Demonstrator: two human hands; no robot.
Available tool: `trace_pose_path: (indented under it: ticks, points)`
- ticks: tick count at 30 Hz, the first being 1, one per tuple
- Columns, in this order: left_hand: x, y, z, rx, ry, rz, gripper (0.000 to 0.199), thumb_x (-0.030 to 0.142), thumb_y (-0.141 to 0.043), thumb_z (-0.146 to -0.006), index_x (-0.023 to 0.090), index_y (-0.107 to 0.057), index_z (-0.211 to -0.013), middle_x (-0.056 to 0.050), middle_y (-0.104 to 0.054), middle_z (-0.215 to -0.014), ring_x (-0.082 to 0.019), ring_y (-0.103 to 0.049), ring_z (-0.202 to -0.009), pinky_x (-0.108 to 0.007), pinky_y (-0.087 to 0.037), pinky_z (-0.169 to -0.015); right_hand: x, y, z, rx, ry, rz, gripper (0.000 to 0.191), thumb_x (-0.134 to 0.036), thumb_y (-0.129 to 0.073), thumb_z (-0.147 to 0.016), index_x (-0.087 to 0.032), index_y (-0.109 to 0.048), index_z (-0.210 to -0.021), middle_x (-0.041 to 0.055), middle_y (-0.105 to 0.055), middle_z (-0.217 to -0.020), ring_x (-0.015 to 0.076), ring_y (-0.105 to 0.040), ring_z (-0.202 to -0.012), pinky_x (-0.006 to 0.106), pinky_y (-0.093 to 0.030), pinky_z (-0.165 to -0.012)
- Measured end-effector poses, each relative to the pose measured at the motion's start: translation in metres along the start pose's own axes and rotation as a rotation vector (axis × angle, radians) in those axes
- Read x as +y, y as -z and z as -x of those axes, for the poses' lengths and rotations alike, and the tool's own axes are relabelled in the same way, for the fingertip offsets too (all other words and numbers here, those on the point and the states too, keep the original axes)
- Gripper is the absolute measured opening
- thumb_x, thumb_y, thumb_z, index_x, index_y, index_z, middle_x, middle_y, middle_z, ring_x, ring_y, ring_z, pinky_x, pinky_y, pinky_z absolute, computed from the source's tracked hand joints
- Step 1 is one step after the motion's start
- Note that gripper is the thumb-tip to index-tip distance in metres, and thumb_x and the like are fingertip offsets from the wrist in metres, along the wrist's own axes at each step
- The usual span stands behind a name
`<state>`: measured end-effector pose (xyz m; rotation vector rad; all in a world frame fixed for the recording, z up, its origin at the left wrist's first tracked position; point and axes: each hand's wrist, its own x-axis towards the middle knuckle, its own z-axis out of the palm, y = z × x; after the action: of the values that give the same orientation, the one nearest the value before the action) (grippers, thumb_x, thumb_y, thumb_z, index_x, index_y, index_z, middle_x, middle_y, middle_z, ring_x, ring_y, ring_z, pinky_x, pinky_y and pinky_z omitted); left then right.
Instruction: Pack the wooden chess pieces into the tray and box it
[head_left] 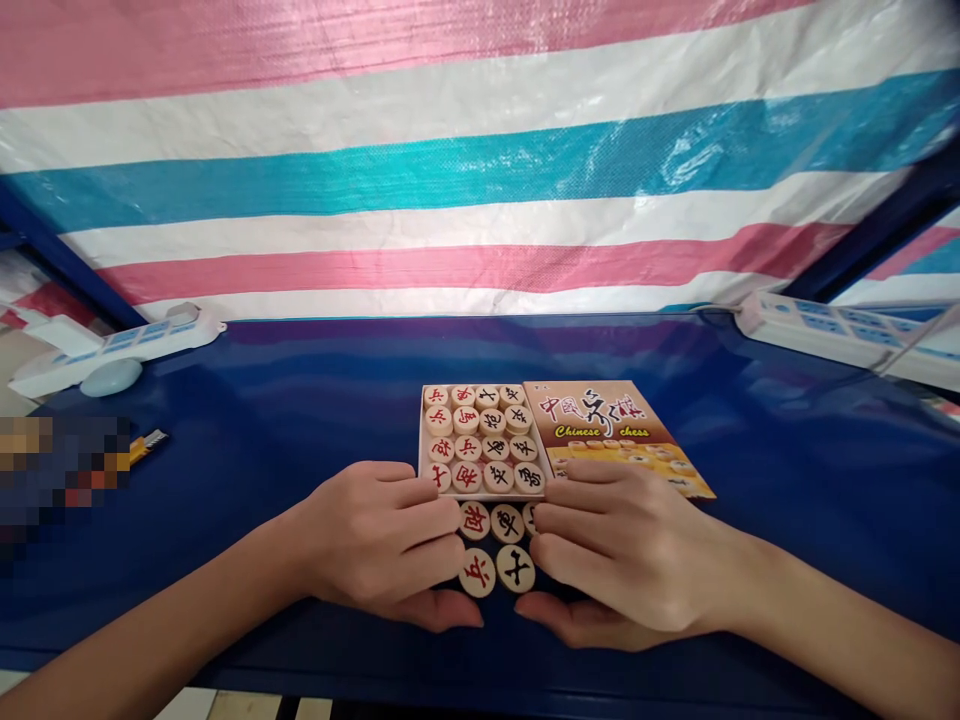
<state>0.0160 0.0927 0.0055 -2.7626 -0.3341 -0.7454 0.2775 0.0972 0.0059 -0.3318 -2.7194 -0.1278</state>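
A shallow white box [546, 470] is filled with rows of round wooden Chinese chess pieces, marked in red or black. In front of it, on the table, sit several more pieces, among them a red-marked piece [478, 573] and a black-marked piece [515, 569]. My left hand [382, 545] curls round the left side of this loose group, fingertips against it and thumb along the near side. From the right, my right hand [622, 555] presses in the same way, partly covering a piece. Under its fingers shows the printed Chinese chess lid [600, 410], right of the box.
White power strips stand at the left [161, 340] and right [817, 330] of the blue table [337, 400]. A pale rounded object [111, 378] and a yellow-handled tool [146, 446] lie at left, near a blurred-out area. Behind hangs a striped plastic sheet [450, 180].
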Motion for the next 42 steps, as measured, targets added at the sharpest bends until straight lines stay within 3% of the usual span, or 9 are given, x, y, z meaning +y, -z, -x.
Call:
trace_pose_path:
  ticks: [4,9,13,15,19,23,30,34,42]
  points:
    - [-0.001,0.0,0.0,-0.024,0.011,-0.009,0.04,0.043,-0.068,-0.085,0.019,-0.047,-0.061,0.004,-0.044,-0.058,-0.011,-0.039,-0.051,-0.031,-0.025,-0.046,0.0,0.0,0.001,-0.006,0.017,0.033,0.03,-0.035,-0.061,-0.092,-0.021,-0.047,-0.069,-0.0027,-0.051,-0.063,0.0139,-0.044,-0.06,0.033,-0.027,-0.054]
    - [-0.001,0.003,0.0,0.021,0.098,0.07,0.044,0.049,-0.061,-0.088,0.019,-0.046,-0.059,0.003,-0.042,-0.055,-0.011,-0.037,-0.05,-0.032,-0.025,-0.046,0.001,0.005,0.0,0.027,-0.031,-0.016,0.033,-0.038,-0.061,-0.09,-0.022,-0.047,-0.065,-0.0023,-0.048,-0.059,0.0145,-0.043,-0.056,0.034,-0.027,-0.053]
    - [-0.009,0.002,0.0,0.164,0.462,0.063,0.017,0.022,-0.065,-0.086,0.019,-0.056,-0.072,0.005,-0.05,-0.06,-0.008,-0.043,-0.052,-0.026,-0.033,-0.051,0.009,0.007,0.0,0.168,-0.211,-0.01,0.017,-0.026,-0.063,-0.09,-0.021,-0.057,-0.075,-0.0009,-0.055,-0.062,0.0155,-0.052,-0.061,0.033,-0.037,-0.059]
    - [-0.016,0.0,0.001,0.17,0.711,0.076,0.002,0.021,-0.064,-0.087,0.021,-0.062,-0.086,0.007,-0.049,-0.061,-0.006,-0.044,-0.052,-0.022,-0.035,-0.053,0.016,0.008,0.001,0.221,-0.36,-0.015,0.003,-0.023,-0.062,-0.09,-0.021,-0.063,-0.088,0.0022,-0.064,-0.078,0.0182,-0.06,-0.076,0.033,-0.044,-0.07]
    - [-0.028,-0.007,0.006,0.024,1.002,0.119,0.022,0.034,-0.066,-0.087,0.027,-0.064,-0.108,0.008,-0.047,-0.059,-0.008,-0.046,-0.051,-0.021,-0.035,-0.053,0.028,0.007,0.001,0.164,-0.592,0.021,0.024,-0.031,-0.061,-0.092,-0.021,-0.064,-0.113,0.0082,-0.065,-0.109,0.0238,-0.06,-0.092,0.038,-0.047,-0.078]
    - [-0.031,-0.01,0.009,-0.058,1.045,0.164,0.023,0.044,-0.063,-0.088,0.027,-0.066,-0.103,0.008,-0.049,-0.057,-0.009,-0.045,-0.05,-0.021,-0.031,-0.051,0.031,0.004,0.003,0.077,-0.621,0.075,0.033,-0.037,-0.058,-0.093,-0.021,-0.062,-0.121,0.0093,-0.062,-0.114,0.0256,-0.058,-0.094,0.042,-0.047,-0.08]
    - [-0.024,-0.006,0.004,-0.111,1.036,0.313,0.027,0.048,-0.063,-0.087,0.025,-0.068,-0.102,0.008,-0.046,-0.056,-0.008,-0.041,-0.049,-0.021,-0.031,-0.051,0.026,0.006,0.003,0.072,-0.589,0.005,0.019,-0.035,-0.059,-0.094,-0.024,-0.064,-0.109,0.0058,-0.062,-0.111,0.0218,-0.059,-0.091,0.041,-0.045,-0.082]
    - [-0.024,-0.005,0.003,-0.159,1.04,0.346,0.03,0.05,-0.065,-0.085,0.026,-0.067,-0.102,0.009,-0.038,-0.053,-0.008,-0.037,-0.047,-0.021,-0.027,-0.049,0.027,0.007,0.003,0.094,-0.62,0.017,0.023,-0.04,-0.062,-0.091,-0.023,-0.065,-0.107,0.0071,-0.063,-0.107,0.0231,-0.059,-0.089,0.041,-0.046,-0.079]
    - [-0.023,-0.004,0.001,-0.151,1.018,0.425,0.028,0.046,-0.065,-0.086,0.023,-0.069,-0.102,0.009,-0.033,-0.052,-0.007,-0.033,-0.047,-0.021,-0.025,-0.049,0.024,0.005,0.002,0.079,-0.647,-0.045,0.023,-0.044,-0.064,-0.09,-0.025,-0.069,-0.101,0.0058,-0.063,-0.104,0.0238,-0.059,-0.094,0.041,-0.048,-0.081]
